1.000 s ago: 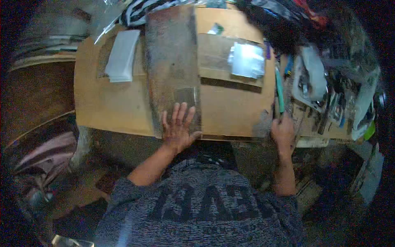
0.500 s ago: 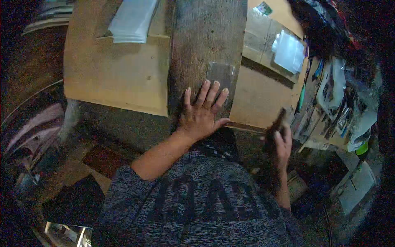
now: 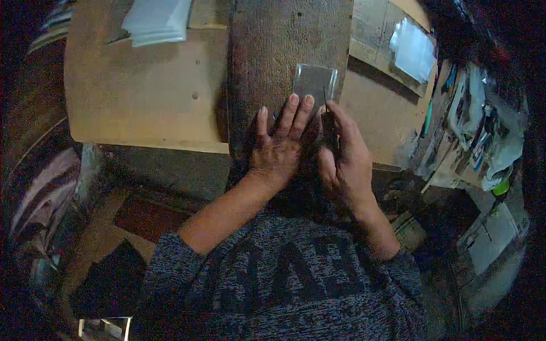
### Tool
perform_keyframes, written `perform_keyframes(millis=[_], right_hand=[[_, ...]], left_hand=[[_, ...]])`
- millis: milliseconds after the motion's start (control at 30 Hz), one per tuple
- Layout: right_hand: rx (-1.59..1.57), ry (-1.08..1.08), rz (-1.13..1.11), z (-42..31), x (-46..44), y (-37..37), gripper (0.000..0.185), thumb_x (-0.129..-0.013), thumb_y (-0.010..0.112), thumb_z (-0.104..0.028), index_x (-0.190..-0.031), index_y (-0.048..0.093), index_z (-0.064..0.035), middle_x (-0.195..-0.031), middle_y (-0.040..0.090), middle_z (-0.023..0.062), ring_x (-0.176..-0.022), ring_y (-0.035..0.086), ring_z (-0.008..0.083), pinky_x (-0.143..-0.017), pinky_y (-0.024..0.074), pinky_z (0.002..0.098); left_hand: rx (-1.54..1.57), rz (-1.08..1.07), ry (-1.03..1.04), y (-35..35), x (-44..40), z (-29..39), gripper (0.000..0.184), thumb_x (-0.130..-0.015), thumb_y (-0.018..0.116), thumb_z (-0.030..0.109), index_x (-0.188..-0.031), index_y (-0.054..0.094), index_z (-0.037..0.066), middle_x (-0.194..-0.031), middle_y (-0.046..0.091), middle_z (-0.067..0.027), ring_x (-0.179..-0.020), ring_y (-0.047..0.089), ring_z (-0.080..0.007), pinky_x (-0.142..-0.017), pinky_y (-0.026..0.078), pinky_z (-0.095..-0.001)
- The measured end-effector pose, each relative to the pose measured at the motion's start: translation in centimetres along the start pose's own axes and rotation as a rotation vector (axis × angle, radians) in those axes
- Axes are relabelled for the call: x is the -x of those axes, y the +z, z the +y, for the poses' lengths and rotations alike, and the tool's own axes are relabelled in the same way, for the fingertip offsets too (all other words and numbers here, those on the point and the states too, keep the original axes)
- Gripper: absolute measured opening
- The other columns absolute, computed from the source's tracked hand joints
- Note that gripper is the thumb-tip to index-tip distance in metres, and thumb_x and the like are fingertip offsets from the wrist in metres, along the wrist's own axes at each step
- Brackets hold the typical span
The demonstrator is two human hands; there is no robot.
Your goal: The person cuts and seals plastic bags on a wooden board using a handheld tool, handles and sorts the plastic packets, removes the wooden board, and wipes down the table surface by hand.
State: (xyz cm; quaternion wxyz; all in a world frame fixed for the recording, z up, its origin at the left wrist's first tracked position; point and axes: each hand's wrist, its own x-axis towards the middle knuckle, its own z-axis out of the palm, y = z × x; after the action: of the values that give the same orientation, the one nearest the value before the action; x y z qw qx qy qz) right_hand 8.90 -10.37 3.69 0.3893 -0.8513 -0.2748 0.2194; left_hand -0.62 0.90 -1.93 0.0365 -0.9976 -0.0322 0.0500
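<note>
A small clear plastic piece (image 3: 314, 79) lies on a dark wooden board (image 3: 267, 51) in the middle. My left hand (image 3: 280, 142) rests flat with its fingers spread, the fingertips on the lower part of the plastic. Close beside it on the right, my right hand (image 3: 347, 150) is closed round a dark, thin-tipped tool (image 3: 329, 128). The tool's tip points away from me over the right side of the plastic. Its exact kind is too dark to tell.
Stacked clear sheets (image 3: 156, 21) lie on the left cardboard-coloured panel (image 3: 142, 96). More clear pieces (image 3: 413, 51) lie at the upper right. Tools and plastic scraps (image 3: 472, 125) crowd the far right. A pink striped cloth (image 3: 48, 187) hangs at the left.
My right hand has come from the right side to beside my left hand, bringing the dark tool over the plastic. My left hand stays on the board. The view has shifted closer to the board.
</note>
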Motion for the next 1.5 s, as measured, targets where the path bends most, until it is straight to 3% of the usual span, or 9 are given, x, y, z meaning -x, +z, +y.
perform_keyframes(millis=[167,233,500,733,1033,1100,1333,1433,1500], right_hand=[[0.14,0.146,-0.084,-1.7,-1.0,-0.2,0.069,-0.076,0.062,-0.01,-0.14,0.036,-0.0216,-0.105,0.056,0.0167,-0.084,0.06,0.0397,-0.07,0.0533,0.0444],[0.19,0.15,-0.08,-1.5,-1.1,0.0,0.069,-0.077,0.062,-0.013,-0.14,0.035,-0.0227,-0.104,0.055,0.0158,-0.08,0.061,0.0393,-0.066,0.0534,0.0456],[0.328,0.083,-0.088,-1.4,-1.6,0.1,0.056,-0.082,0.057,-0.013,-0.135,0.041,-0.0196,-0.119,0.054,0.0133,-0.078,0.064,0.0375,-0.062,0.0551,0.044],[0.314,0.154,-0.106,-1.8,-1.6,-0.1,0.053,-0.082,0.059,-0.01,-0.132,0.046,-0.0182,-0.115,0.057,0.0127,-0.083,0.064,0.0353,-0.066,0.0549,0.0412],[0.343,0.101,-0.121,-1.9,-1.7,-0.2,0.051,-0.083,0.057,-0.015,-0.132,0.044,-0.0142,-0.117,0.055,0.0126,-0.076,0.065,0.0353,-0.059,0.0556,0.0424],[0.319,0.138,-0.118,-2.1,-1.7,-0.3,0.054,-0.079,0.059,-0.007,-0.131,0.047,-0.0149,-0.117,0.056,0.012,-0.086,0.064,0.0351,-0.069,0.0555,0.0399],[0.33,0.114,-0.123,-1.9,-1.7,-0.3,0.054,-0.08,0.058,-0.007,-0.132,0.046,-0.0151,-0.116,0.056,0.0122,-0.086,0.064,0.0348,-0.068,0.0553,0.0405],[0.354,0.062,-0.107,-1.8,-1.8,-0.4,0.051,-0.082,0.057,-0.013,-0.131,0.045,-0.0127,-0.115,0.056,0.0118,-0.072,0.066,0.0329,-0.057,0.0552,0.0403],[0.338,0.136,-0.152,-2.1,-1.8,-0.5,0.052,-0.081,0.057,-0.008,-0.131,0.046,-0.0149,-0.115,0.057,0.0129,-0.083,0.064,0.0354,-0.066,0.0553,0.0411]], left_hand=[[0.083,0.034,-0.035,0.5,0.2,0.4,0.06,-0.087,0.04,0.033,-0.144,0.03,0.018,-0.154,0.017,-0.0072,-0.141,0.017,-0.0259,-0.107,0.013,-0.0596],[-0.056,0.003,-0.001,0.3,0.2,0.1,0.059,-0.087,0.04,0.032,-0.143,0.031,0.016,-0.154,0.016,-0.0073,-0.142,0.016,-0.0257,-0.107,0.014,-0.0597],[0.024,-0.051,-0.012,-0.2,0.2,0.0,0.058,-0.087,0.04,0.029,-0.143,0.033,0.015,-0.153,0.018,-0.0057,-0.142,0.014,-0.0239,-0.107,0.016,-0.0595],[0.088,-0.037,-0.023,-0.1,0.3,0.0,0.058,-0.087,0.042,0.032,-0.142,0.034,0.016,-0.153,0.017,-0.0059,-0.142,0.014,-0.0236,-0.105,0.016,-0.0616],[-0.014,-0.016,-0.021,-0.1,0.2,-0.2,0.057,-0.086,0.042,0.03,-0.141,0.036,0.016,-0.154,0.016,-0.0041,-0.142,0.015,-0.0235,-0.105,0.017,-0.0602],[0.031,-0.019,-0.02,-0.1,0.3,-0.3,0.056,-0.087,0.041,0.029,-0.141,0.036,0.016,-0.154,0.016,-0.0038,-0.142,0.015,-0.0232,-0.106,0.017,-0.0598],[-0.008,-0.022,-0.019,0.2,0.3,-0.2,0.057,-0.086,0.041,0.028,-0.142,0.035,0.015,-0.154,0.016,-0.0029,-0.142,0.015,-0.0232,-0.107,0.016,-0.0595],[0.032,-0.044,-0.024,0.0,0.3,-0.1,0.058,-0.086,0.041,0.027,-0.142,0.034,0.016,-0.154,0.015,-0.0025,-0.142,0.015,-0.0236,-0.107,0.016,-0.0595],[0.001,-0.036,-0.022,0.1,0.3,-0.1,0.058,-0.086,0.042,0.027,-0.142,0.034,0.016,-0.154,0.016,-0.0025,-0.142,0.014,-0.0235,-0.107,0.016,-0.0594]])
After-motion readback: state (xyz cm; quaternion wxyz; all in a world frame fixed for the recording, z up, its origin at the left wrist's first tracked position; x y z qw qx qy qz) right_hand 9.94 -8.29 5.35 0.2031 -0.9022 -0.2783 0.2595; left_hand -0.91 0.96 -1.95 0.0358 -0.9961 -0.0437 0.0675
